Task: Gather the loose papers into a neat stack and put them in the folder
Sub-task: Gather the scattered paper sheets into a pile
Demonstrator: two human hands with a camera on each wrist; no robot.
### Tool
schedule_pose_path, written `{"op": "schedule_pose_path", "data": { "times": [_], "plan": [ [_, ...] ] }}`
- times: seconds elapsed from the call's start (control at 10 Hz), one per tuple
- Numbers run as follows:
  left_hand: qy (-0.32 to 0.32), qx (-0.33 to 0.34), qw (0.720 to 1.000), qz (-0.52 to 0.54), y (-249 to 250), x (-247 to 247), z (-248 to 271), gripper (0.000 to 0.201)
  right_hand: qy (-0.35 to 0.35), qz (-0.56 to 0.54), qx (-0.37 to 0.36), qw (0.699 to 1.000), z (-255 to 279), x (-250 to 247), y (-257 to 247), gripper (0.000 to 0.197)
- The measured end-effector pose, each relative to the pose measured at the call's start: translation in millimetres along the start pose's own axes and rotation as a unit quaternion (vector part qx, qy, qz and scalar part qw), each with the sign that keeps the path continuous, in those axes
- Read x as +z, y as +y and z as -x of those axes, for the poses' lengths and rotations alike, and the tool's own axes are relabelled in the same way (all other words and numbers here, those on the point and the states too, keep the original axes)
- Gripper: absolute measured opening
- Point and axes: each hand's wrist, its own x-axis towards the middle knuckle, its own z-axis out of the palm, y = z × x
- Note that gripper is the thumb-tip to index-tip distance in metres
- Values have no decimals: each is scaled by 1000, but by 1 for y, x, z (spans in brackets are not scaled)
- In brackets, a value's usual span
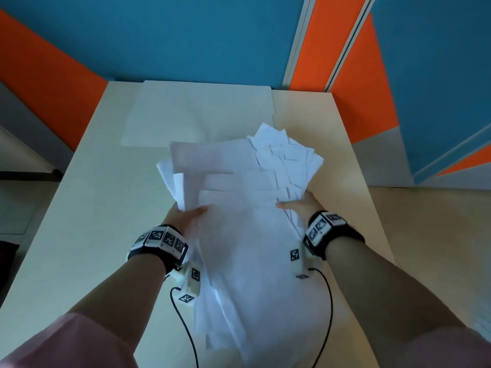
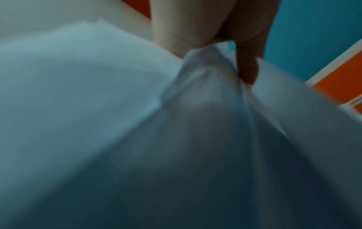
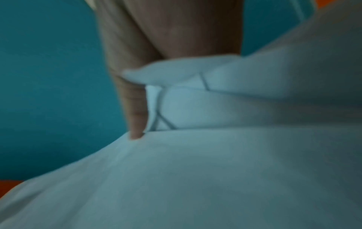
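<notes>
A thick, uneven bundle of white papers (image 1: 239, 197) is held up off the table between both hands, its sheets fanned and skewed at the far end. My left hand (image 1: 186, 216) grips the bundle's left edge with the thumb on top. My right hand (image 1: 297, 204) grips the right edge the same way. The left wrist view shows paper (image 2: 137, 108) bunched under my thumb (image 2: 246, 68); the right wrist view shows my thumb (image 3: 135, 117) pressed on the sheets (image 3: 215, 155). A pale, flat folder (image 1: 196, 112) lies at the table's far end, beyond the bundle.
The light wooden table (image 1: 93, 208) runs away from me, with bare surface to the left and right of the bundle. Blue and orange wall panels (image 1: 186, 35) stand right behind its far edge. Black sensor cables (image 1: 186, 328) hang from my wrists over the near edge.
</notes>
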Motion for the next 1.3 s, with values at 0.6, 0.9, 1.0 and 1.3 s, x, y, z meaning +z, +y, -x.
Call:
{"op": "schedule_pose_path", "data": {
  "times": [0.6, 0.9, 1.0, 1.3],
  "plan": [
    [144, 76, 939, -302, 45, -5, -46, 40, 100, 120, -11, 988, -45, 23, -23, 36],
    [149, 87, 956, -236, 43, -3, -49, 57, 121, 276, 55, 952, -38, 32, -38, 62],
    [95, 122, 963, -223, 40, 12, -40, 59, 75, 311, 16, 947, -28, 48, -35, 68],
    [125, 95, 969, -190, -15, -18, 24, 78, 108, 217, 58, 969, 17, -7, 2, 84]
  ]
}}
